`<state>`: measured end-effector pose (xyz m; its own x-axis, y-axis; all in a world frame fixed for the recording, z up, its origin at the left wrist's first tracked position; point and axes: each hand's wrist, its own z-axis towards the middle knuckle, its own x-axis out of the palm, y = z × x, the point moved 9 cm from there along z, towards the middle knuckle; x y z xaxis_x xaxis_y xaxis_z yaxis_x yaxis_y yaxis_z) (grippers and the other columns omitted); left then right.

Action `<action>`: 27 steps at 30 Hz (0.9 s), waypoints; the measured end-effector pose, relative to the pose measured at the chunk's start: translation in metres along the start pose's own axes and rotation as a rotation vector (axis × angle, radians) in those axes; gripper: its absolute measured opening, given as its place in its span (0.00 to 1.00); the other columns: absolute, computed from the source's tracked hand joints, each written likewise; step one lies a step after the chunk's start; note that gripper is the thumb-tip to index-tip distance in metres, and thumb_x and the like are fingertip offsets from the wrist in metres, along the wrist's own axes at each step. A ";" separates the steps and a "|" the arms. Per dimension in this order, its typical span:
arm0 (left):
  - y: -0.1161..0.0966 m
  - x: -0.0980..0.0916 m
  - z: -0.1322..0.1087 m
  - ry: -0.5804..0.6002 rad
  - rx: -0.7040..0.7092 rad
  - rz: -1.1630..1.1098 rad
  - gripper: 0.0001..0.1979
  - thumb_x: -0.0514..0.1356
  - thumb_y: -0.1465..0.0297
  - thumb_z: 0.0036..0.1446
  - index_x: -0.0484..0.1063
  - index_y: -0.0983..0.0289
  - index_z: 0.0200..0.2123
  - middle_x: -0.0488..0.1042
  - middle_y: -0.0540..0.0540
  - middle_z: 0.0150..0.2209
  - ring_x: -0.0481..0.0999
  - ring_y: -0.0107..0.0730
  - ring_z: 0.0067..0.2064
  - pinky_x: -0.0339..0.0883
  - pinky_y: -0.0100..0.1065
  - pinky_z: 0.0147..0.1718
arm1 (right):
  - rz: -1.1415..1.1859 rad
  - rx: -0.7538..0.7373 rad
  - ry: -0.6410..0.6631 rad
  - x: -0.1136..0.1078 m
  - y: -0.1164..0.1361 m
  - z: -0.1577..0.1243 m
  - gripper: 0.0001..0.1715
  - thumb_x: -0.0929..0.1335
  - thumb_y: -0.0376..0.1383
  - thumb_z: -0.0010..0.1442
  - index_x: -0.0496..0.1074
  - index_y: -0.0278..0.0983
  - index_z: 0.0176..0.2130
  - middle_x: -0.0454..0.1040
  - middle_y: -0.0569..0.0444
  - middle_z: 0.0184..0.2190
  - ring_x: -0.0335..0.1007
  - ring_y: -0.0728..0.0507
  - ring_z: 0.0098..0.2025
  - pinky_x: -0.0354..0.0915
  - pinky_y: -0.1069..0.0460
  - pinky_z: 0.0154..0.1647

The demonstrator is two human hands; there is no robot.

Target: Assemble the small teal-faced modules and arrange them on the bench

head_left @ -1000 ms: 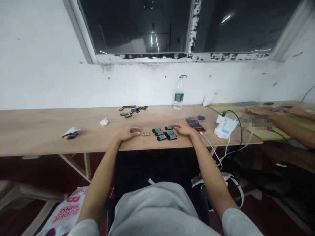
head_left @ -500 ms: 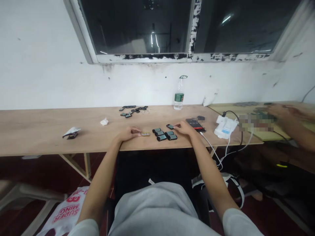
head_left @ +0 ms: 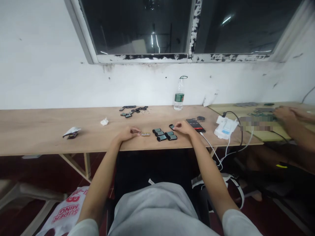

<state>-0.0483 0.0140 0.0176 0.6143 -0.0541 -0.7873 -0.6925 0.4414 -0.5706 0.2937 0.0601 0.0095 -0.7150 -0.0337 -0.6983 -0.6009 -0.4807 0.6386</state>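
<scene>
On the wooden table, my left hand (head_left: 130, 132) rests at the left end of a short row of small gold-and-silver cylinders (head_left: 145, 134) that look like batteries. Its thumb and fingers are slightly apart, with nothing seen between them. My right hand (head_left: 182, 127) pinches a small black device with a grey screen (head_left: 171, 127), held just behind a group of others. Several similar black devices with grey screens (head_left: 161, 138) lie close together between my hands.
More dark small parts (head_left: 134, 110) lie at the back. A water bottle (head_left: 178, 98) stands by the wall. Right of my hand are a phone (head_left: 195, 125) with a cable and a white packet (head_left: 225, 127). Another person's hands (head_left: 285, 114) work at far right.
My right hand has shifted slightly, and the device in it has turned and moved a little to the right. My left fingertips have drawn back slightly from the row of cylinders.
</scene>
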 end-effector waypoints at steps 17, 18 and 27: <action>-0.085 -0.014 -0.006 -0.160 0.173 -0.092 0.24 0.64 0.47 0.56 0.83 0.62 0.42 0.79 0.60 0.50 0.79 0.46 0.49 0.77 0.42 0.48 | 0.185 0.014 -0.117 -0.019 0.028 -0.005 0.18 0.71 0.37 0.59 0.80 0.35 0.49 0.82 0.46 0.46 0.79 0.36 0.46 0.73 0.46 0.48; -0.096 -0.011 -0.007 -0.151 0.194 -0.093 0.23 0.64 0.48 0.57 0.83 0.61 0.43 0.79 0.59 0.50 0.79 0.46 0.49 0.78 0.42 0.47 | 0.210 0.014 -0.121 -0.020 0.036 -0.006 0.19 0.71 0.38 0.60 0.80 0.35 0.50 0.82 0.45 0.45 0.79 0.36 0.45 0.74 0.46 0.47; -0.152 0.003 -0.015 -0.210 0.406 -0.080 0.14 0.64 0.61 0.62 0.82 0.61 0.46 0.79 0.59 0.48 0.80 0.38 0.44 0.77 0.36 0.42 | 0.468 -0.110 0.157 0.024 0.120 -0.020 0.21 0.72 0.40 0.61 0.80 0.32 0.51 0.83 0.46 0.39 0.77 0.46 0.31 0.74 0.52 0.34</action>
<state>0.0531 -0.0672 0.0988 0.7518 0.0618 -0.6565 -0.4617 0.7602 -0.4571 0.2114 -0.0156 0.0624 -0.8315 -0.3948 -0.3908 -0.1817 -0.4715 0.8629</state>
